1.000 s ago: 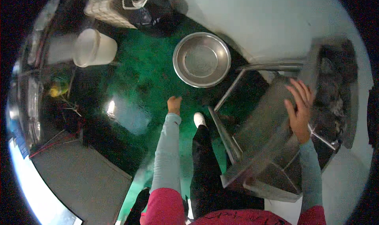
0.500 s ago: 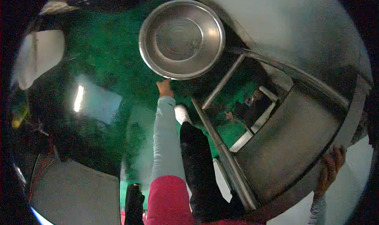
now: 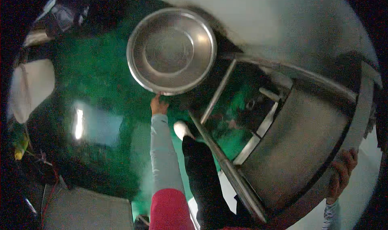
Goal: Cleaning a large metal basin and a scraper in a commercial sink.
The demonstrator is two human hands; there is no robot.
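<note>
A wide, round stainless-steel basin with nothing in it is at the upper middle, its open side facing me. My left hand, at the end of an outstretched arm, is closed on the near rim of the basin; the fingertips are partly hidden by the rim. At the far right, my right hand has its fingers curled over the edge of a large metal piece of equipment with a flat grey surface and tubular rails.
A tubular metal frame juts out between the basin and the equipment. Green, shiny floor lies to the left. A pale wall stands behind the basin. A white shoe is beside the frame; a grey panel sits lower left.
The view has shifted, so the basin and my left hand now appear lower and further left. Both hands keep their holds on the basin rim and the equipment's edge.
</note>
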